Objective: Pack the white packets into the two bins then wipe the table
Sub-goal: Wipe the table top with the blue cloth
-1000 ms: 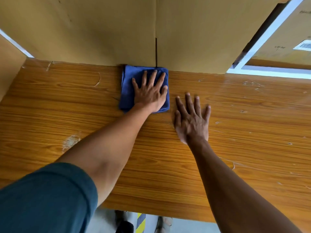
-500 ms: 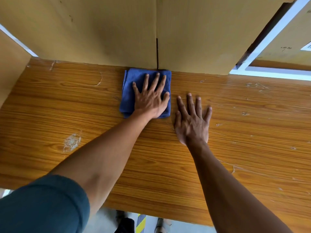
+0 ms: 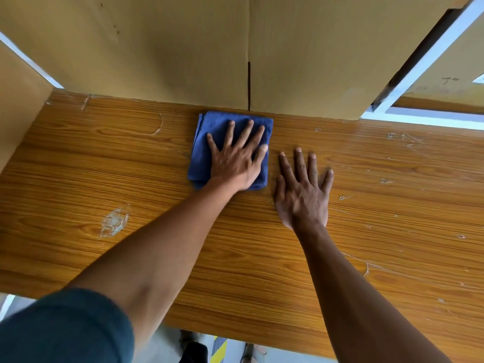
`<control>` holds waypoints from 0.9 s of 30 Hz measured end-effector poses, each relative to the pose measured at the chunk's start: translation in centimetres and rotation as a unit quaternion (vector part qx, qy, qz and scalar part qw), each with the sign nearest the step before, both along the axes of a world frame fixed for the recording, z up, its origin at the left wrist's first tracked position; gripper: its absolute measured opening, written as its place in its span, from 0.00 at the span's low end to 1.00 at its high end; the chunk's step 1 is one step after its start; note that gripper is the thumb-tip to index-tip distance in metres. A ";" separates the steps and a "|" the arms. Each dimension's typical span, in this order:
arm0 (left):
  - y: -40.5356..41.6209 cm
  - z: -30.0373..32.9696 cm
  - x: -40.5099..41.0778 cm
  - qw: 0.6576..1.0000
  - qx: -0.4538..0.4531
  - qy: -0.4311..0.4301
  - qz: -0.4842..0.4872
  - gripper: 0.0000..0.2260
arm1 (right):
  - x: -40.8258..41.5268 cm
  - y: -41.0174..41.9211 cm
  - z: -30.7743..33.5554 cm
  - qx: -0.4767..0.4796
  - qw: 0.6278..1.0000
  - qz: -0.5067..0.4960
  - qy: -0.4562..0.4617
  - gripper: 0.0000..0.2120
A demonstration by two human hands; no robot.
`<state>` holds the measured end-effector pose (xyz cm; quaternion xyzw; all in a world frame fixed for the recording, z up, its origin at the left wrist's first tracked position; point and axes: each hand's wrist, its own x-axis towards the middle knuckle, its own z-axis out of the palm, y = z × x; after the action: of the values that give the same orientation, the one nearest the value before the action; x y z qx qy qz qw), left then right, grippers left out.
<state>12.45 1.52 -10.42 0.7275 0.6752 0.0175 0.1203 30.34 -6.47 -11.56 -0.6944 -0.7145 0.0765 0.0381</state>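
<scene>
Blue cloth (image 3: 209, 142): under left hand (image 3: 235, 163), at ten o'clock from right hand (image 3: 302, 197).
Hands: both flat, fingers spread; right presses desk (image 3: 379, 218).

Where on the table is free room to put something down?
Bare wood lies left of the cloth as far as the left cardboard wall, and right of the right hand to the table edge. The near strip is crossed by both forearms. The middle, by the box, is crowded.
</scene>
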 end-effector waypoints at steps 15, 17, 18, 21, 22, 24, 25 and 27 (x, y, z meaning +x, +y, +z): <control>-3.2 -0.8 -1.2 1.000 0.023 0.007 -0.008 0.25 | 0.0 0.1 0.2 -0.003 1.000 -0.004 -0.003 0.28; 0.7 -0.2 -1.1 1.000 0.001 -0.005 0.006 0.25 | 0.0 0.2 0.1 -0.004 1.000 0.000 -0.004 0.28; 2.0 -0.2 -1.1 1.000 -0.005 -0.005 0.009 0.25 | 0.0 0.1 0.0 -0.004 1.000 0.001 -0.007 0.28; 1.6 -0.3 -1.3 1.000 -0.013 -0.002 -0.005 0.26 | 0.0 0.1 0.2 -0.009 1.000 -0.002 -0.004 0.28; 0.1 -0.3 -1.5 1.000 -0.007 0.000 -0.017 0.26 | 0.0 0.0 0.3 -0.009 1.000 -0.003 -0.003 0.28; -4.2 -0.4 -1.7 0.999 0.021 0.011 -0.035 0.26 | 0.0 -0.1 0.5 -0.008 1.000 -0.002 -0.002 0.28; -6.4 -0.4 -1.7 0.999 0.030 0.017 -0.038 0.26 | -0.1 0.0 0.5 -0.010 1.000 -0.002 -0.001 0.28; -8.5 -0.4 -1.8 0.999 0.030 0.020 -0.036 0.26 | -0.1 0.0 0.5 -0.012 1.000 -0.003 -0.002 0.28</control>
<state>10.67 -7.02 -10.82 0.7549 0.6500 0.0185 0.0853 30.21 -6.50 -11.03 -0.6970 -0.7116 0.0836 0.0292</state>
